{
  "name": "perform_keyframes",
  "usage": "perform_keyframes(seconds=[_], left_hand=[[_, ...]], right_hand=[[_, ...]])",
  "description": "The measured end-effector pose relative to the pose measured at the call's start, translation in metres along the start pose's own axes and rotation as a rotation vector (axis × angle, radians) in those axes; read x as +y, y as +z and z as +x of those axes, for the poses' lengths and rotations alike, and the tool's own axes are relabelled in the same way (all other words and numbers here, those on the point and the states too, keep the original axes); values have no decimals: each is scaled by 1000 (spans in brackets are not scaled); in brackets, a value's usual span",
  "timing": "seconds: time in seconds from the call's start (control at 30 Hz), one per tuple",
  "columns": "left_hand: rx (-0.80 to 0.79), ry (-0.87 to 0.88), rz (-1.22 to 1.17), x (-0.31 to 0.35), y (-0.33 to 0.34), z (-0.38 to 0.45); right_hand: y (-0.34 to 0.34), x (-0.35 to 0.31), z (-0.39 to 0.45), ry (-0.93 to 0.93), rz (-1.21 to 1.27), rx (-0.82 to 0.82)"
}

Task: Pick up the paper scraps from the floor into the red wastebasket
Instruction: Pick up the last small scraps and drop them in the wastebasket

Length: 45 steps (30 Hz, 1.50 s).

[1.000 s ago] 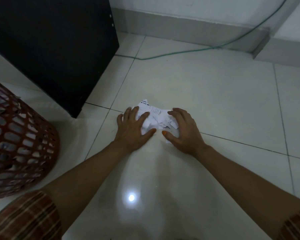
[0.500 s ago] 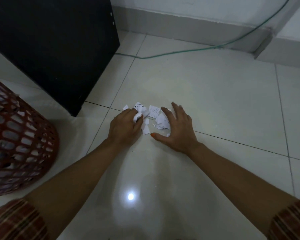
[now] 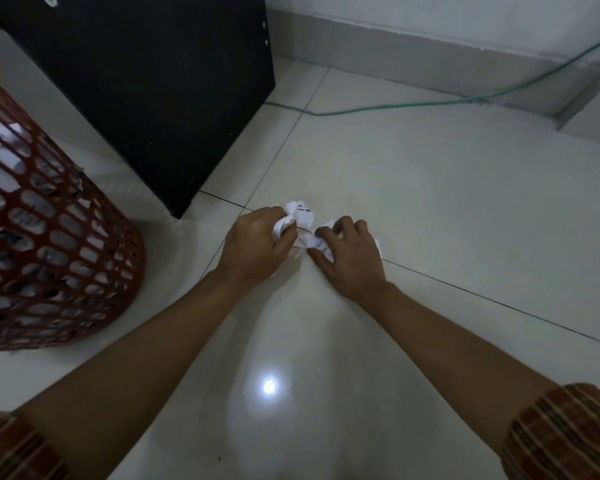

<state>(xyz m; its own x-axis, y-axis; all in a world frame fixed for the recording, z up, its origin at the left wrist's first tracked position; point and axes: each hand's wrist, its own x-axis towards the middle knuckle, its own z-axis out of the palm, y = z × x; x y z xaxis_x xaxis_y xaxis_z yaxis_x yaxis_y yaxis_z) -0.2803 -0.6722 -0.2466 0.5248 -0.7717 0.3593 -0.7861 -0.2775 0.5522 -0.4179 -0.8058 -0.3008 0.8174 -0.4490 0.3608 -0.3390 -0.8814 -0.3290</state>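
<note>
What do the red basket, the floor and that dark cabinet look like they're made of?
The red wastebasket looks like moulded plastic: an even lattice of oval holes, matt surface. The floor seems to be glazed ceramic tile: dark grout lines and a mirror-like spot of reflected light. The black cabinet is probably laminated board, flat and matt with small white fittings, though that is less certain.

Left hand (image 3: 257,244) and right hand (image 3: 350,258) both grip paper scraps (image 3: 300,216) on floor; red wastebasket (image 3: 56,237) at left.

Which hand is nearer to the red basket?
Left. The left hand grips scraps just right of the basket; the right hand grips scraps farther right.
</note>
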Motion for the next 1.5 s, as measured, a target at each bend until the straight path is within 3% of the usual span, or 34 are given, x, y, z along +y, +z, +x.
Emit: perform_keyframes(seconds=[0.3, 0.43, 0.53, 0.67, 1.07, 1.23, 1.5], left_hand=[[-53, -2, 33, 15, -44, 6], [-77, 38, 54, 32, -63, 20], [-91, 96, 54, 47, -82, 28], [-100, 150, 97, 59, -117, 32], [-121, 374, 132, 87, -228, 49], [-191, 470, 222, 73, -292, 48], [-72, 309, 207, -6, -378, 42]], right_hand=[[-11, -14, 3, 40, -28, -108], [-20, -11, 14, 131, -30, -282], [-29, -6, 19, 232, 188, -210], [-52, -20, 31, 312, 396, 55], [-147, -122, 79, 234, 446, 302], [-165, -176, 95, 240, 449, 289], [-189, -264, 132, 92, 356, 239]])
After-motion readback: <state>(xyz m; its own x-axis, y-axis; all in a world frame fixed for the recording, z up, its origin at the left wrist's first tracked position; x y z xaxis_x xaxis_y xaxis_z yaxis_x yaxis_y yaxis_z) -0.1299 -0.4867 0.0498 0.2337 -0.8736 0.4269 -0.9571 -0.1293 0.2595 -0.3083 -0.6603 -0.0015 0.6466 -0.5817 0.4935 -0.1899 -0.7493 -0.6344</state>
